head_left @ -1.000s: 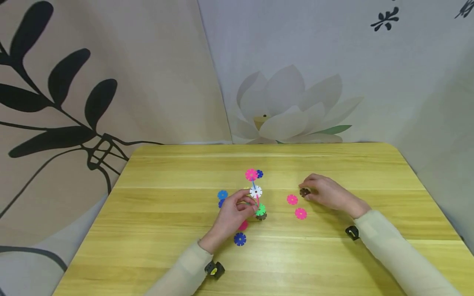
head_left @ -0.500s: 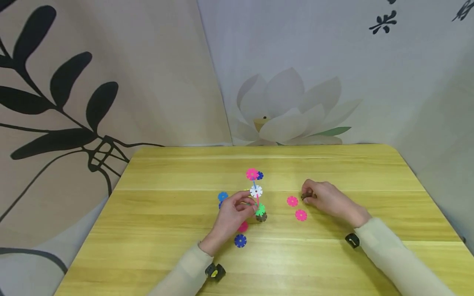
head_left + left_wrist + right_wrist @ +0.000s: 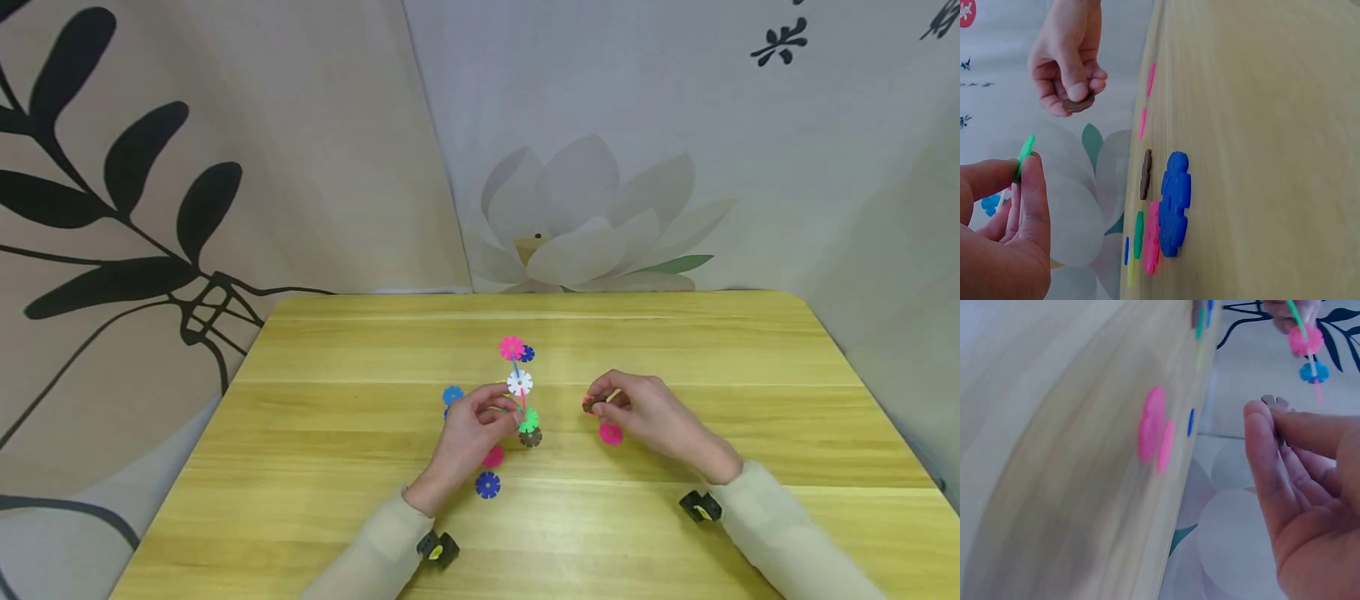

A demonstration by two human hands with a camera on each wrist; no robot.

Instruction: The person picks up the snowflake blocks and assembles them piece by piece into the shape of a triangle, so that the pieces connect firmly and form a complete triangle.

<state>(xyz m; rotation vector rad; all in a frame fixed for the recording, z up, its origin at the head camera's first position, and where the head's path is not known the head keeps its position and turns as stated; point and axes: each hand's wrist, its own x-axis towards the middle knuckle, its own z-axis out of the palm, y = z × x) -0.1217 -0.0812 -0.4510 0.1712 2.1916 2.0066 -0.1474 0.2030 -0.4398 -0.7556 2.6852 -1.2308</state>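
My left hand (image 3: pixel 476 429) pinches the green notched disc (image 3: pixel 1025 153) at the near end of a chain of snowflake discs. The chain runs away from me through a pink disc seen edge-on, a white disc (image 3: pixel 520 382) and a blue one to a pink disc (image 3: pixel 512 347) at the far end. In the left wrist view it is raised off the table. My right hand (image 3: pixel 660 417) holds a brown snowflake disc (image 3: pixel 1079 104) between thumb and fingers, also raised; in the head view it overlaps a pink disc lying on the table.
Loose discs lie flat on the wooden table (image 3: pixel 337 467): a dark blue one (image 3: pixel 487 485), a pink one (image 3: pixel 492 456) and a brown one (image 3: pixel 530 437) by the left hand. A light blue disc (image 3: pixel 452 396) is partly behind that hand. Another pink disc (image 3: pixel 611 434) lies below the right hand.
My right hand has moved left toward the chain, carrying the brown disc and turning it nearly edge-on. The left hand with the chain has stayed almost in place.
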